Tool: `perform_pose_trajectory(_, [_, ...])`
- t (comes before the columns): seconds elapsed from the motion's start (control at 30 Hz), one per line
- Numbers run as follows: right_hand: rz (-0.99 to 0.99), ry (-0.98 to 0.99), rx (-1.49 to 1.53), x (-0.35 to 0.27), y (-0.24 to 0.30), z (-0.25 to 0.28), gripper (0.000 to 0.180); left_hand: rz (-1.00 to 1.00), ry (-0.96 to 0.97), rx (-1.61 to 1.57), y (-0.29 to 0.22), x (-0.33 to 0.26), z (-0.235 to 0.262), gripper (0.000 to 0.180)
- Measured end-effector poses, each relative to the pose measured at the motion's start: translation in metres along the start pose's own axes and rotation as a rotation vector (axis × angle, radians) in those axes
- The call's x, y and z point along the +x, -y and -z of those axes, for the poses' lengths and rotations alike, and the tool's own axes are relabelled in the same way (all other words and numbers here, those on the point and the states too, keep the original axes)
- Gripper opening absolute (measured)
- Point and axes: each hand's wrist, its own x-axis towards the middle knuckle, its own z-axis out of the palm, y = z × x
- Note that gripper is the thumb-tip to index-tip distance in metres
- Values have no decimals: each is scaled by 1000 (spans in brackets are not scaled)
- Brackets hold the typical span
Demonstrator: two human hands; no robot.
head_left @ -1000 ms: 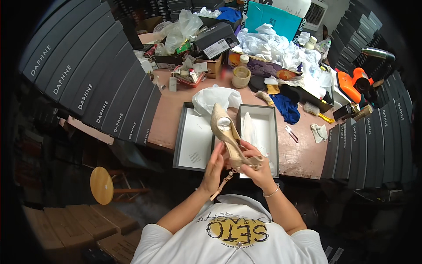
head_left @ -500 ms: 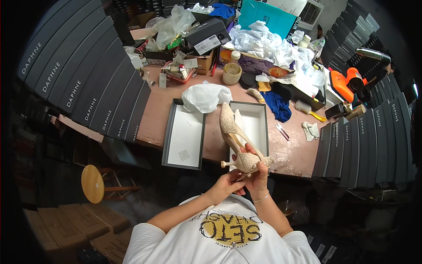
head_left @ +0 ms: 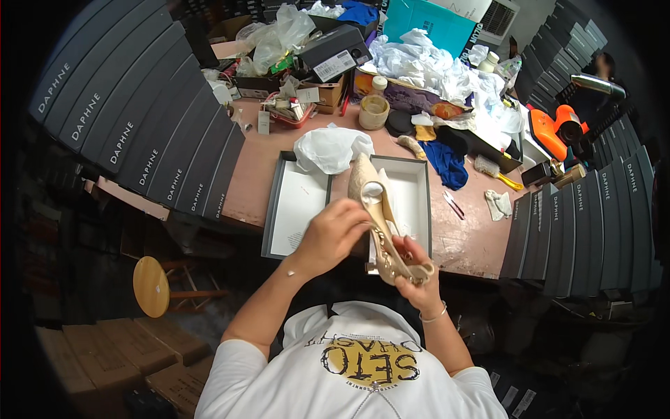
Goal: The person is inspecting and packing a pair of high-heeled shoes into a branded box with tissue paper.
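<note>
A beige textured high-heeled shoe point(head_left: 361, 176) with a strap and small beads at its heel end is held above the table's front edge, toe pointing away. My right hand point(head_left: 420, 285) grips its heel end, thumb and fingers closed on it. White stuffing shows inside the toe. Against the shoe's left side is my left hand point(head_left: 333, 236), its fingertips pinched together at the opening; what they hold is hidden. Beneath and behind the shoe lies an open shoe box point(head_left: 420, 202) with white paper in it. Its lid point(head_left: 296, 209) rests inside-up on the left.
Crumpled white tissue point(head_left: 333, 148) lies behind the lid. Stacked dark shoe boxes point(head_left: 139, 119) wall the left, more boxes point(head_left: 583, 223) the right. Thread snips point(head_left: 453, 205), a yellow-handled brush point(head_left: 499, 174), a blue cloth point(head_left: 447, 164) and a jar point(head_left: 373, 112) are on the table point(head_left: 467, 237).
My left hand has moved from under the heel up to the shoe's left side. The shoe has turned, its opening now facing up. A person has appeared at the far right.
</note>
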Motion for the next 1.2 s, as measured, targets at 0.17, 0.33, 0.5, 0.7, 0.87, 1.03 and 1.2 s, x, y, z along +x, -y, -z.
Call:
perform_pose_trajectory(0.17, [15, 132, -457, -1, 26, -2, 46, -176, 85, 296, 6, 18, -21, 21])
perform_pose_trajectory(0.33, [-72, 133, -453, -11, 25, 3, 36, 84, 98, -18, 47, 15, -44, 27])
perform_pose_trajectory(0.5, [-109, 70, -396, 1, 19, 21, 30, 202, 36, 691, 144, 37, -13, 78])
perform_pose_trajectory(0.7, [-131, 119, -430, 7, 12, 30, 38, 47, 99, 781, 296, 47, -9, 44])
perform_pose_trajectory(0.87, [-215, 198, -510, 12, 23, 30, 38, -44, 221, 787, 199, 70, 7, 61])
perform_pose_trajectory(1.03, [-178, 293, -643, 14, 25, 22, 39, 28, 207, 838, 257, 64, -7, 47])
perform_pose_trajectory(1.2, [-128, 305, -723, 1, 16, 21, 37, 58, -119, 241, 201, 88, 8, 29])
